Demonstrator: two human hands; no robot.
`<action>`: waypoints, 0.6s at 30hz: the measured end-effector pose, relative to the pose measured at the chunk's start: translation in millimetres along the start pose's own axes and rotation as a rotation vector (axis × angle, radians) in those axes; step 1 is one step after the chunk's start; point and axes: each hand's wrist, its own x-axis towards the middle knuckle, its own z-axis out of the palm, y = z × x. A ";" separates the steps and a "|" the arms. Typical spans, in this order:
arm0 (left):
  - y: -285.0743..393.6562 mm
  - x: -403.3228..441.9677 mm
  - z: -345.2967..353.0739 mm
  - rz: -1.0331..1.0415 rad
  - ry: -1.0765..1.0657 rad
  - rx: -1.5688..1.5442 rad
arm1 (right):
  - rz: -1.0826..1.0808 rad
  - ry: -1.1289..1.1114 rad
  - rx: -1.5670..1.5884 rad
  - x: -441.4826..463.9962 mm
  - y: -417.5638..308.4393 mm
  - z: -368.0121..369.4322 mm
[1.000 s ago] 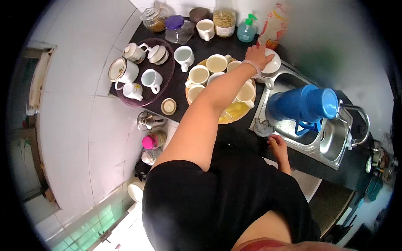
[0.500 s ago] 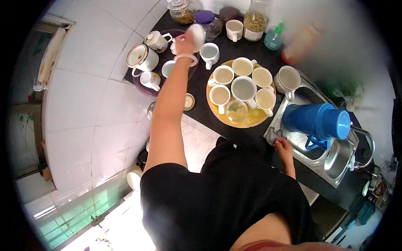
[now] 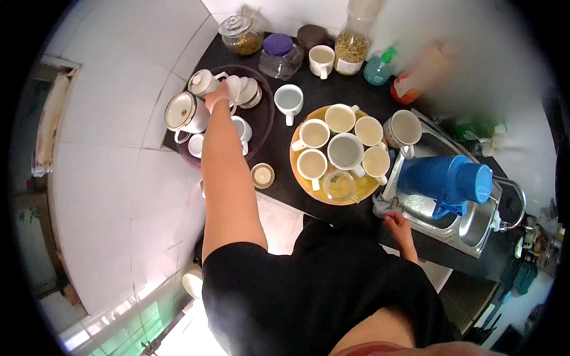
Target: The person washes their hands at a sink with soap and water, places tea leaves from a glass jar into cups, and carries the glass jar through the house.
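My left hand (image 3: 219, 96) reaches over the dark purple tray (image 3: 267, 113), its fingers closed at a white cup (image 3: 233, 88); the grip is partly hidden. Right beside it are several stacked white pieces (image 3: 250, 93). A white lidded pot (image 3: 203, 83) and a larger white enamel mug (image 3: 183, 111) with a lid stand to its left. Another white cup (image 3: 241, 130) is by my forearm. At the sink's near edge, my right hand (image 3: 401, 230) has its fingers curled together at a crumpled grey cloth (image 3: 386, 205).
A yellow tray (image 3: 301, 178) carries several white mugs and a glass cup. A blue flask (image 3: 436, 181) lies across the sink (image 3: 474, 249). One white cup (image 3: 288, 101) stands between the trays. Behind are a purple-lidded jar (image 3: 280, 57) and a green-topped pump bottle (image 3: 378, 68).
My left hand has moved from the tray's right side, where it held a white piece, leftward and down among the crockery. The view has shifted a little. My right hand stays by the cloth.
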 end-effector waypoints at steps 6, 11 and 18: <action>-3.4 9.8 13.6 0.064 -0.078 0.059 | 0.042 -0.005 -0.058 -8.2 -29.7 -0.5; -24.7 50.5 43.5 0.046 -0.242 -0.056 | -0.031 0.061 -0.021 16.3 -39.9 -12.2; -25.0 32.3 27.7 0.195 -0.296 -0.123 | -0.331 0.500 0.041 88.7 -89.0 -30.9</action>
